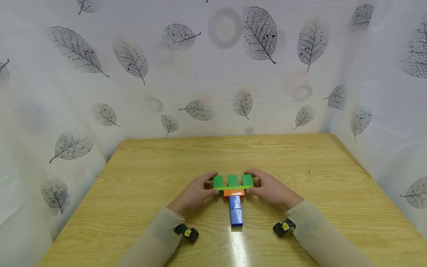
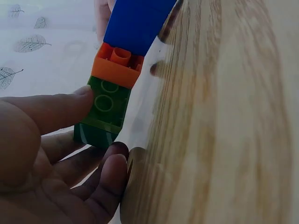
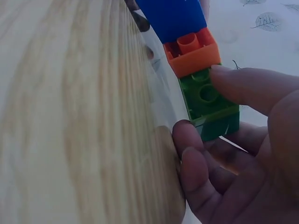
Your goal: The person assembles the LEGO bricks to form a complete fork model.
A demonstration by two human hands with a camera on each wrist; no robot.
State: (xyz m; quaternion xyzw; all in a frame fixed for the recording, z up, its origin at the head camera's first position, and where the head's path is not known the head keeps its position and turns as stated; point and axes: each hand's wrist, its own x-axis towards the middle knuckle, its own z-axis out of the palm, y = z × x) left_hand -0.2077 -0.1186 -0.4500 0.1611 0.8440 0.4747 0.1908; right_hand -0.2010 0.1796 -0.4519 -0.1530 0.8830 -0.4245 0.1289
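Note:
A model of joined toy building blocks is in front of me, made of two blue blocks (image 1: 236,217), an orange block (image 1: 234,193), a light green row (image 1: 228,188) and three green blocks (image 1: 232,180) at the far side. My left hand (image 1: 197,191) pinches the left end of the green part between thumb and fingers. At the right end, my right hand (image 1: 269,188) grips it the same way. Both wrist views show the hollow underside of the orange block (image 2: 116,72) and, on the green part, round tubes. The left thumb (image 2: 70,105) presses on that underside.
The wooden table (image 1: 150,159) carries the model and both forearms. Behind it and at both sides hangs a white curtain (image 1: 207,74) printed with grey leaves. A black wrist camera (image 1: 186,232) is strapped to the left sleeve, another camera (image 1: 283,227) to the right.

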